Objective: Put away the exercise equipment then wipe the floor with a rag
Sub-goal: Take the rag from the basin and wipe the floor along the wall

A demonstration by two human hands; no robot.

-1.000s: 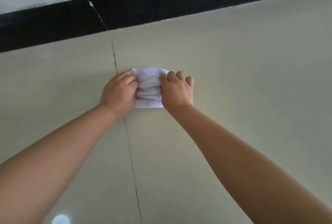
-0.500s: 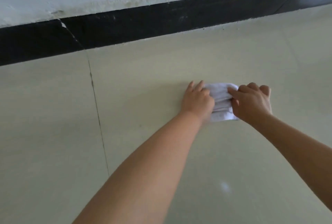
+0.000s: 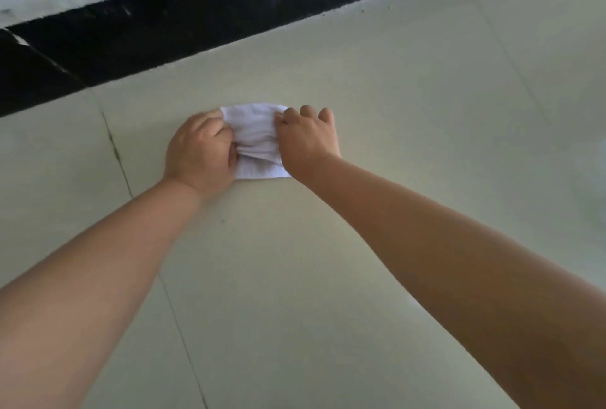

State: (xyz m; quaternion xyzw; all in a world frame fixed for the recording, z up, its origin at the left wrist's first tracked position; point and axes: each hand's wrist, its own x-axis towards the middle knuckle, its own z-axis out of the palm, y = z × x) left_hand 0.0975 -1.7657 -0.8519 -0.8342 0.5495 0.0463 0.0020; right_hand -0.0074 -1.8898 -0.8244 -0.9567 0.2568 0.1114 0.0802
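- Half a second ago the white rag (image 3: 259, 142) and both hands sat well to the right of the dark grout line (image 3: 114, 149). Now they lie nearer it again, so the pass has turned back leftward across the same pale tile.
- A second ago the rag lay just right of that joint, almost touching it. Taken together, the three moments read as a back-and-forth scrub along the strip of floor (image 3: 410, 119) below the black skirting band (image 3: 196, 24).
- For the task this suggests the wiping stage is under way. No exercise equipment is in view, so whether it was put away cannot be told from here.
- The rag lies bunched on the floor, creased through its middle, near the skirting but apart from it.
- The left hand (image 3: 200, 152) grips the rag's left edge, its fingers curled into the folds with the knuckles up and the thumb tucked against the cloth.
- The right hand (image 3: 306, 142) covers the rag's right edge, its fingers (image 3: 308, 111) bent and close together, their tips on the floor beyond the cloth; the thumb pinches the fabric.
- Both forearms reach forward and converge on the rag, wrists low, which looks like downward pressure.
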